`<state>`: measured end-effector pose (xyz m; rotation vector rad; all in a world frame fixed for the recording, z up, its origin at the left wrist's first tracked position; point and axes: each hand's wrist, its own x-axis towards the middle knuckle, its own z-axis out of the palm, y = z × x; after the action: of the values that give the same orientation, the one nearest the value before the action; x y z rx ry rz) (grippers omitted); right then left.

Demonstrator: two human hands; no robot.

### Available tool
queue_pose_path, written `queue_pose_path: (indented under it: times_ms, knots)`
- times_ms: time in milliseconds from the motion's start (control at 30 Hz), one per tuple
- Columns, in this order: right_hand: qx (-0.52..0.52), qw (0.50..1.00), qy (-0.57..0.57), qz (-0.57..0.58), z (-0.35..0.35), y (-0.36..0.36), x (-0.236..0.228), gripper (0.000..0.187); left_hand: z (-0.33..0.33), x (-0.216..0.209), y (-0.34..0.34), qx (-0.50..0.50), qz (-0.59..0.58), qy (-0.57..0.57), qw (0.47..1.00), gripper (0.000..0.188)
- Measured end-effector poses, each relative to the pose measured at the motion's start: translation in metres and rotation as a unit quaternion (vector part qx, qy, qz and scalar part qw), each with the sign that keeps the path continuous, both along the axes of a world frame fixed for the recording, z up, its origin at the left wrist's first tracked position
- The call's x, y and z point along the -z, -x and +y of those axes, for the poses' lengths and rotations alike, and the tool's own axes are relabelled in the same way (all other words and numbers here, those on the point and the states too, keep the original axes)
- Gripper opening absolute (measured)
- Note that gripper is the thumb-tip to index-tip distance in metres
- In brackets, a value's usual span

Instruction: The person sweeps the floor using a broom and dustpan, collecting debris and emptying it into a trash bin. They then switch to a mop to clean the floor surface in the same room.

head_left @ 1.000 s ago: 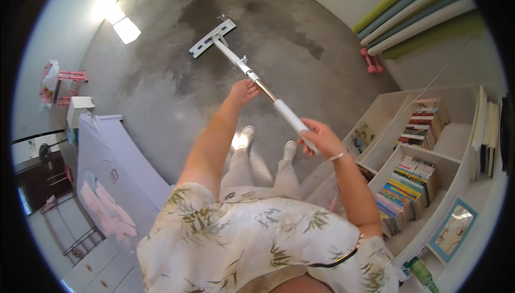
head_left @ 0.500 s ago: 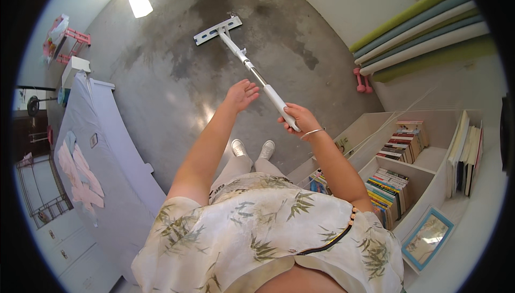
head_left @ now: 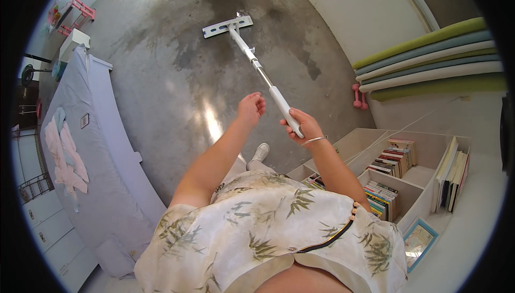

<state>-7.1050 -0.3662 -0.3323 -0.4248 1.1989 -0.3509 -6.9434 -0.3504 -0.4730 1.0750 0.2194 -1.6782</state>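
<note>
A flat mop (head_left: 277, 101) with a white and silver pole slants away from me over the grey floor. Its flat white head (head_left: 227, 27), with dark slots, rests on the floor near darker wet patches. My right hand (head_left: 304, 125), a bangle at its wrist, is wrapped round the grip at the pole's near end. To the left of the pole, my left hand (head_left: 251, 109) hovers with loosely curled fingers apart, holding nothing and not touching the mop.
At left is a bed (head_left: 96, 148) with pink clothes (head_left: 68, 153) on it. A shelf with books (head_left: 394, 159) stands at right, near rolled mats (head_left: 424, 59) and pink dumbbells (head_left: 359, 97). A pink stool (head_left: 79, 15) stands far left.
My left hand has moved slightly right and nearer to me, its fingers curling more. The right hand keeps its hold on the mop. The view has shifted, and one shoe is now mostly hidden.
</note>
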Motion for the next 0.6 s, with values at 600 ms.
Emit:
queue_pose_path:
  times_ms: [600]
  knots:
    - [-0.037, 0.993, -0.105, 0.033, 0.046, -0.03, 0.016, 0.03, 0.033, -0.037, 0.022, 0.134, 0.105, -0.039, 0.985, 0.033]
